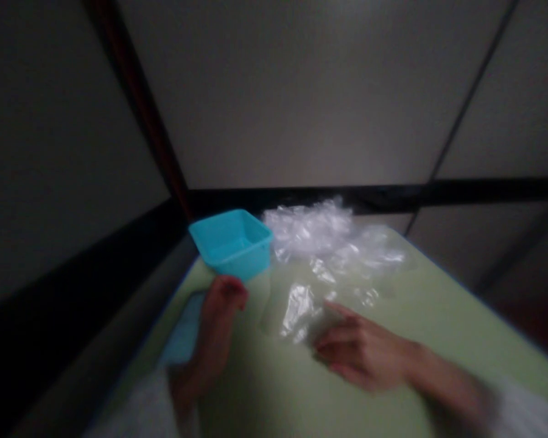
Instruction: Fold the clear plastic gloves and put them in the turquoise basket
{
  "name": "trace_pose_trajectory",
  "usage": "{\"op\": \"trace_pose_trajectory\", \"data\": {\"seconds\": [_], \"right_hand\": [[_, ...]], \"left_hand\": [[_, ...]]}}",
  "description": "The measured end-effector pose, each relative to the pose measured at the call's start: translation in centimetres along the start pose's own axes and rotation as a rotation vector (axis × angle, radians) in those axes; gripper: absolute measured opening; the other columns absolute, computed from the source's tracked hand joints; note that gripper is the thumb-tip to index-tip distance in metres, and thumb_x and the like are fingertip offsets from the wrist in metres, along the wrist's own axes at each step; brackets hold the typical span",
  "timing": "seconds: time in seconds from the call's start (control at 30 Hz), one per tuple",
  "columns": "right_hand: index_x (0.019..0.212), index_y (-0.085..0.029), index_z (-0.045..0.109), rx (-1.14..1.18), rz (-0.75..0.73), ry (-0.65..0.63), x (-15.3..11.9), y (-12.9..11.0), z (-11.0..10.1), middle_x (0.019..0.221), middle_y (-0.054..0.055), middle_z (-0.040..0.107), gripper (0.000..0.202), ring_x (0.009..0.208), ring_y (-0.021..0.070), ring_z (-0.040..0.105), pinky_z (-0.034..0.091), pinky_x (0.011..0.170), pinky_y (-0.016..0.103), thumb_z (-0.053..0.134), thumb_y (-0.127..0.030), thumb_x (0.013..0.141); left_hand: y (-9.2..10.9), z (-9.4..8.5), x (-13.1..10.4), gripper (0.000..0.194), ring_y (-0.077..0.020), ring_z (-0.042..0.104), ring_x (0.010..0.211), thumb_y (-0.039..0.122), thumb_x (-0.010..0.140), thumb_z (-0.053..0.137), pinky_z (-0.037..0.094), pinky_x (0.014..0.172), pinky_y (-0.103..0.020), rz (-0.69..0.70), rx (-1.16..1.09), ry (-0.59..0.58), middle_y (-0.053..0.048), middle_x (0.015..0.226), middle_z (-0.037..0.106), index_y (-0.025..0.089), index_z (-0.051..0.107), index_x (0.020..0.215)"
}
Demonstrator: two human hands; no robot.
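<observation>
My left hand [223,298] is curled over the left part of the green table, just in front of a turquoise basin [242,261]; its fingers are bent together, and whatever they may hold is hidden. My right hand [354,350] is at the near edge of a clear, crumpled plastic bag [299,307], index finger stretched out and the other fingers bent, with nothing seen in it. Blur softens both hands. Behind the bag lies a heap of shiny clear plastic [315,228], right of the basin.
A light blue flat item [185,331] lies under my left forearm near the left edge of the green table [274,389]. Grey wall panels [301,109] with dark strips rise behind and to the left.
</observation>
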State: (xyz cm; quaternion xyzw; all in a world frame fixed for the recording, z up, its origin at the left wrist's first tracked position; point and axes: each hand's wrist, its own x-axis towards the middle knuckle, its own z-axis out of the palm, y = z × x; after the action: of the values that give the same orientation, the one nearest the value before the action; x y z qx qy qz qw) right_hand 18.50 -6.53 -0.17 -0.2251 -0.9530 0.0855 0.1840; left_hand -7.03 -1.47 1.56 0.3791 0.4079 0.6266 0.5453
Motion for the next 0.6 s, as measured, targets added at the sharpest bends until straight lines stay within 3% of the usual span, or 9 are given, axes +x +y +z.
{"op": "trace_pose_trajectory", "data": {"seconds": [0.03, 0.1, 0.17, 0.27, 0.33, 0.47, 0.6], "right_hand": [[0.1, -0.019, 0.063, 0.058, -0.028, -0.004, 0.1, -0.5, -0.1, 0.1, 0.004, 0.068, 0.023, 0.093, 0.0151, 0.064, 0.017, 0.113, 0.046, 0.043, -0.025, 0.09], [0.1, -0.019, 0.063, 0.161, -0.066, 0.034, 0.2, -1.2, -0.5, 0.096, 0.005, 0.069, 0.023, 0.09, 0.016, 0.064, 0.031, 0.107, 0.044, 0.043, -0.027, 0.09], [0.102, -0.017, 0.063, 0.214, -0.031, 0.117, 0.4, -1.4, -0.8, 0.092, 0.007, 0.069, 0.025, 0.088, 0.0175, 0.064, 0.046, 0.092, 0.039, 0.042, -0.027, 0.091], [0.106, -0.016, 0.062, 0.203, 0.13, 0.235, 0.5, -0.9, -1.1, 0.089, 0.009, 0.068, 0.027, 0.083, 0.0181, 0.063, 0.053, 0.073, 0.033, 0.04, -0.023, 0.093], [0.109, -0.017, 0.061, 0.205, 0.211, 0.258, 0.4, -0.4, -1.0, 0.092, 0.008, 0.067, 0.027, 0.084, 0.0173, 0.063, 0.053, 0.073, 0.032, 0.039, -0.021, 0.093], [0.121, -0.014, 0.054, 0.21, 0.249, 0.162, 0.5, -0.1, -0.1, 0.114, 0.011, 0.063, 0.031, 0.104, 0.0186, 0.059, 0.05, 0.09, 0.034, 0.039, -0.022, 0.095], [0.138, -0.014, 0.036, 0.218, 0.22, 0.05, 1.0, -0.5, 0.6, 0.137, 0.012, 0.047, 0.045, 0.125, 0.02, 0.045, 0.04, 0.104, 0.038, 0.04, -0.026, 0.095]], "left_hand": [[-0.1, 0.4, -0.5, 0.02, -0.0096, 0.046, 0.059, -0.002, 0.066, 0.062, 0.036, 0.055, -0.016, 0.046, 0.062, -0.027, 0.005, 0.064, 0.053, 0.018, 0.058, 0.069], [-0.3, 1.0, -1.5, 0.014, -0.0131, 0.05, 0.069, 0.005, 0.069, 0.062, 0.04, 0.062, -0.02, 0.291, 0.419, -0.231, 0.002, 0.072, 0.054, 0.018, 0.057, 0.068], [-0.4, 1.3, -2.5, 0.011, -0.0164, 0.054, 0.083, 0.008, 0.075, 0.057, 0.042, 0.077, -0.025, 0.445, 0.725, -0.485, -0.001, 0.085, 0.057, 0.019, 0.059, 0.076], [-0.8, 1.5, -4.1, 0.025, -0.0192, 0.051, 0.108, 0.01, 0.082, 0.049, 0.038, 0.096, -0.032, 0.494, 1.026, -0.894, -0.005, 0.113, 0.057, 0.022, 0.059, 0.102], [-1.2, 1.6, -5.0, 0.037, -0.0217, 0.044, 0.122, 0.014, 0.084, 0.049, 0.032, 0.104, -0.035, 0.509, 1.147, -1.077, -0.007, 0.131, 0.049, 0.021, 0.051, 0.121], [-1.9, 1.9, -6.0, 0.062, -0.0274, 0.031, 0.132, 0.029, 0.081, 0.059, 0.023, 0.11, -0.041, 0.492, 1.28, -1.219, -0.013, 0.143, 0.037, 0.016, 0.034, 0.137], [-2.1, 2.1, -6.3, 0.064, -0.0281, 0.035, 0.128, 0.043, 0.078, 0.063, 0.013, 0.113, -0.045, 0.499, 1.266, -1.273, -0.008, 0.134, 0.047, 0.021, 0.04, 0.133]]}}
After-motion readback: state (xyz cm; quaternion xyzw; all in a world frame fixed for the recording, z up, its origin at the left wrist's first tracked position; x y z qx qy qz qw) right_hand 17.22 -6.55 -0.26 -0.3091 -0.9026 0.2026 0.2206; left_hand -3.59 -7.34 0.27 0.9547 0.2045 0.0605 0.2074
